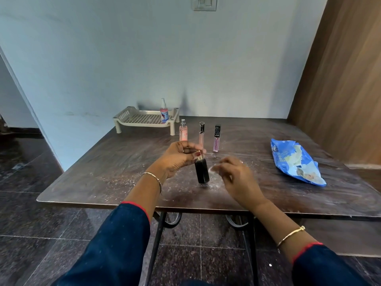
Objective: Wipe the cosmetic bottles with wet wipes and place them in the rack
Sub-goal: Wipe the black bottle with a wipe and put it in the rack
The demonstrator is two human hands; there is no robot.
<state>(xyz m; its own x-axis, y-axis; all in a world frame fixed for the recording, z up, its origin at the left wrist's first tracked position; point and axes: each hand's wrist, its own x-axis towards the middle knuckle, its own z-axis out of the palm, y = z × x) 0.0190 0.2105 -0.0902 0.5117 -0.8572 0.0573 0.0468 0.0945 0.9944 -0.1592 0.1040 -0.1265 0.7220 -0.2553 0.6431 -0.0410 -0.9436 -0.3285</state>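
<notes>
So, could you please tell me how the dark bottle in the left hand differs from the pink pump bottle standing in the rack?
The dark, gold-necked bottle is gripped at its top by the left hand; the pink, white-nozzled pump bottle stands free in the cream plastic rack. The dark bottle looks near-black and straight-sided; the pink bottle is paler and carries a label. Both are roughly upright.
</notes>
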